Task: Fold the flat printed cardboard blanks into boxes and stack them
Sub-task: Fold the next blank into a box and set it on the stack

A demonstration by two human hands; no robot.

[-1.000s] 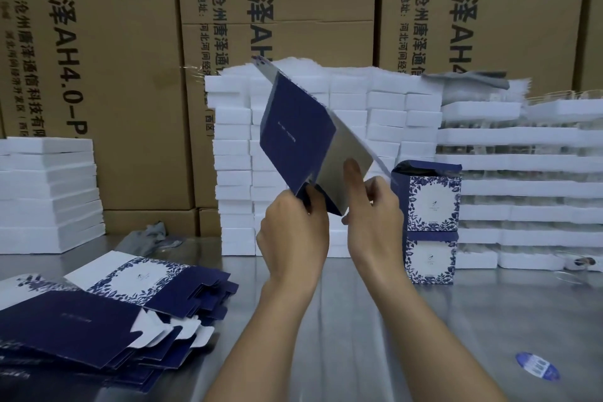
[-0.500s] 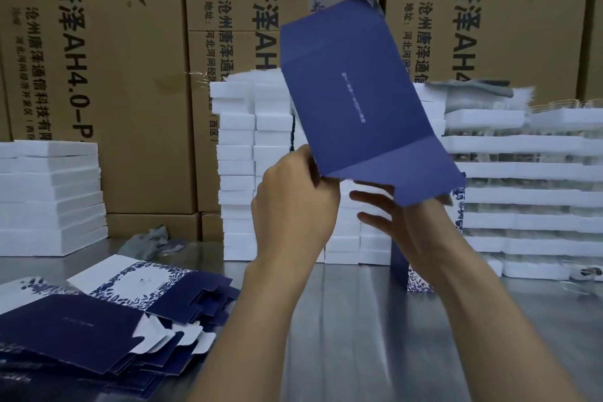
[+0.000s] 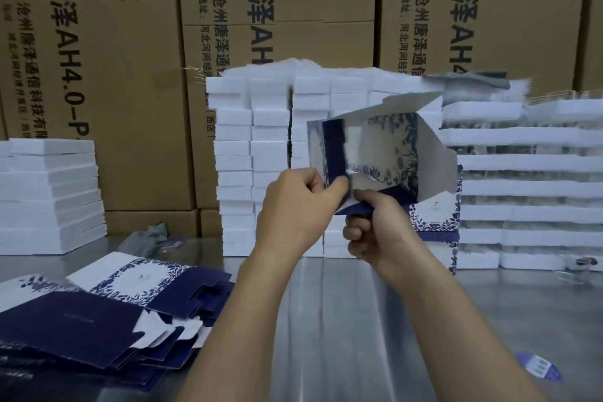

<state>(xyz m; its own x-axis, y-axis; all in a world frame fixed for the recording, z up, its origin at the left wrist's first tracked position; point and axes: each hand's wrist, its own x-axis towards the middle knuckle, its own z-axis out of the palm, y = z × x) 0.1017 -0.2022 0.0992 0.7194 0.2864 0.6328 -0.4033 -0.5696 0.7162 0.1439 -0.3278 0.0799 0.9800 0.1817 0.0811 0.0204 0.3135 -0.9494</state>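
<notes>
I hold a half-opened blue-and-white printed box blank [image 3: 388, 153] up in front of me, its open end facing me and its flaps spread. My left hand [image 3: 293, 202] pinches its left bottom edge. My right hand [image 3: 378, 225] grips a dark blue bottom flap from below. A pile of flat blanks [image 3: 107, 316] lies on the table at the lower left. Behind my right hand stand two folded boxes [image 3: 437, 219], one on the other, partly hidden.
The metal table [image 3: 342, 320] runs under my arms. White foam trays are stacked at the left [image 3: 49, 196], centre [image 3: 254, 147] and right [image 3: 522, 179]. Large brown cartons [image 3: 130, 42] form a wall behind. A blue oval sticker [image 3: 538, 365] lies at the lower right.
The blank has come down from above my head and turned from its plain blue face to its open end. Both hands have shifted onto its bottom flaps.
</notes>
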